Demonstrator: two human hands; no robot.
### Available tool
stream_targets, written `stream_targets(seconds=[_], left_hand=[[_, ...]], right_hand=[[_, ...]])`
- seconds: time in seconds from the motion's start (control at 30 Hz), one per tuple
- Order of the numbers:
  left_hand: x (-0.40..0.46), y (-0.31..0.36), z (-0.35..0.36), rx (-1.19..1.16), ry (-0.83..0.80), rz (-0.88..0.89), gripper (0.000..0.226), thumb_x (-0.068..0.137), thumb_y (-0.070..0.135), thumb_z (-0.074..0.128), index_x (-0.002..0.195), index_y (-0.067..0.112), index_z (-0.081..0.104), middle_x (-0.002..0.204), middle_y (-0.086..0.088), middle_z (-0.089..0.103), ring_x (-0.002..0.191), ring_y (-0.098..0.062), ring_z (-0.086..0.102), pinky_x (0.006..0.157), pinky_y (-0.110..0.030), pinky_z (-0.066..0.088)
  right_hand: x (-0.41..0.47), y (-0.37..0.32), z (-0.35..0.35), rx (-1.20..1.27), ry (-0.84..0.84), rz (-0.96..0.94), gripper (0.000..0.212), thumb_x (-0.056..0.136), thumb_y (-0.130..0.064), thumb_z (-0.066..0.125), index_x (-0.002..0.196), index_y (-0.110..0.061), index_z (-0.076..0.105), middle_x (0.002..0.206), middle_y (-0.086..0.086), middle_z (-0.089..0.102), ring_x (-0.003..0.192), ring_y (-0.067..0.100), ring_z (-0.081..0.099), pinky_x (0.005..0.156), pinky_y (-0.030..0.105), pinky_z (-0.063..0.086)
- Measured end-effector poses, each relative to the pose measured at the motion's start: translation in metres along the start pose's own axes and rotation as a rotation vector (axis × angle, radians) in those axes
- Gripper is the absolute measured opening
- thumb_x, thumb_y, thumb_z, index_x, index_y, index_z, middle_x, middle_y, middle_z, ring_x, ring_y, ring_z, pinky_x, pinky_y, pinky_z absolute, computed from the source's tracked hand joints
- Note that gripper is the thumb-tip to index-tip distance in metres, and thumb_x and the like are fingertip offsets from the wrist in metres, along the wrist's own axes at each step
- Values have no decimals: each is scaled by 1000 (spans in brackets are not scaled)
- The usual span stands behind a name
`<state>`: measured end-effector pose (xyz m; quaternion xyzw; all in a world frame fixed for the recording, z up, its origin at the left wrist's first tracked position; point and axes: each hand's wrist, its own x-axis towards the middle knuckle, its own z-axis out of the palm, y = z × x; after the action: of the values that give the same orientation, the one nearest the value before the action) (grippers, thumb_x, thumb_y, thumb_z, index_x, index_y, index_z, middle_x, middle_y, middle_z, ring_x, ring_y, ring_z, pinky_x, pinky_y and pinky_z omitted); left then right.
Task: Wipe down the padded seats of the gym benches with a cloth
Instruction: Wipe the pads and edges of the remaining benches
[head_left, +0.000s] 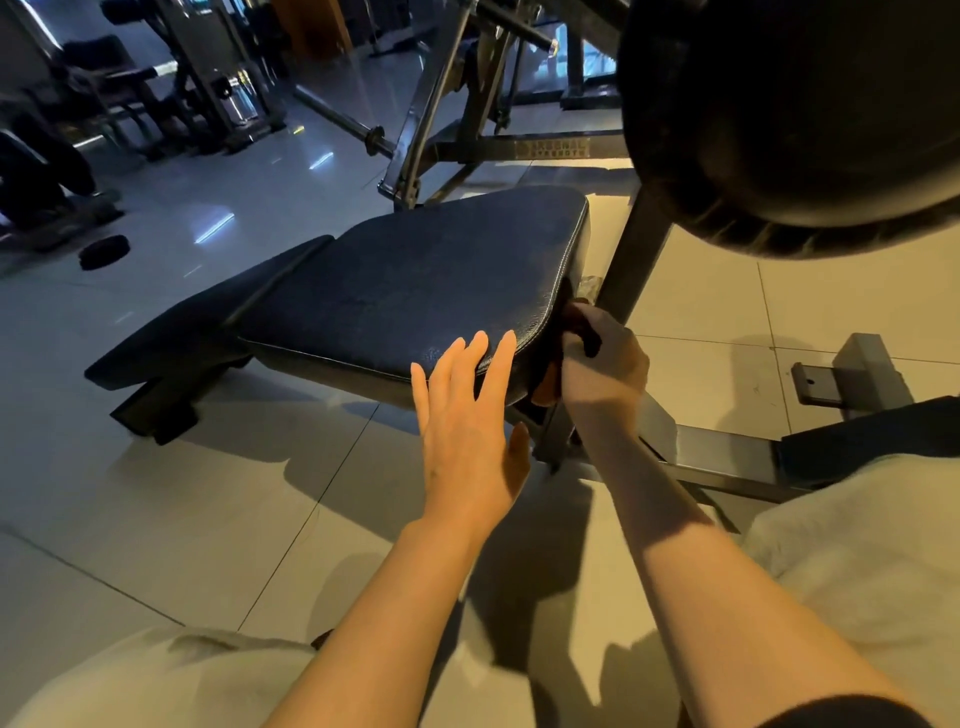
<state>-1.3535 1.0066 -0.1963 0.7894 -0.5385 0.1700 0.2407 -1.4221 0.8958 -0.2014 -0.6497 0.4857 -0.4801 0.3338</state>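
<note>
Cloth (550, 382), orange-brown, sits bunched in the right hand (602, 364), fingers curled round it against the seat pad's (415, 280) near-right corner; left hand (465, 415) lies flat, fingers straight, beside it. Pad runs away leftward.

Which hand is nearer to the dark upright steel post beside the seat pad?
Right. The right hand grips a cloth at the pad's corner, just beside the post. The left hand lies farther off, its straight fingertips on the seat pad edge.
</note>
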Motion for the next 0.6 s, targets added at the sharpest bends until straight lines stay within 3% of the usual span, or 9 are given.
stream_targets(seconds=[0.1, 0.2, 0.33, 0.47, 0.6], left_hand=[[0, -1, 3, 26, 14, 5, 99, 62, 15, 90, 146, 19, 38, 146, -13, 43, 138, -34, 34, 113, -53, 6], [0, -1, 3, 14, 23, 11, 98, 63, 15, 89, 147, 20, 37, 147, -14, 41, 139, -35, 32, 113, -52, 5], [0, -3, 5, 56, 28, 20, 101, 60, 19, 91, 146, 19, 39, 145, -14, 44, 136, -35, 36, 112, -53, 9], [0, -2, 5, 37, 53, 21, 99, 61, 18, 90, 146, 19, 39, 146, -14, 43, 137, -35, 35, 113, -53, 8], [0, 0, 6, 49, 53, 14, 98, 62, 17, 89, 145, 18, 39, 145, -14, 43, 137, -33, 33, 112, -52, 5]], right_hand=[[-30, -4, 3, 156, 92, -99, 31, 90, -9, 61, 121, -11, 63, 115, 10, 62, 105, 15, 55, 81, 10, 41], [-15, -5, 2, 69, 65, -81, 32, 92, -10, 59, 124, -11, 62, 115, 10, 65, 107, 17, 57, 83, 8, 39], [10, -8, -2, -11, -17, 109, 33, 97, -12, 54, 129, -17, 60, 122, 4, 64, 116, 20, 56, 87, 16, 36], [-17, -4, 0, 38, 52, -64, 30, 92, -13, 61, 122, -11, 62, 116, 10, 64, 106, 15, 56, 79, 5, 34], [-1, -6, -1, -3, 9, 29, 31, 95, -12, 57, 126, -14, 61, 118, 5, 65, 111, 19, 59, 82, 13, 39]])
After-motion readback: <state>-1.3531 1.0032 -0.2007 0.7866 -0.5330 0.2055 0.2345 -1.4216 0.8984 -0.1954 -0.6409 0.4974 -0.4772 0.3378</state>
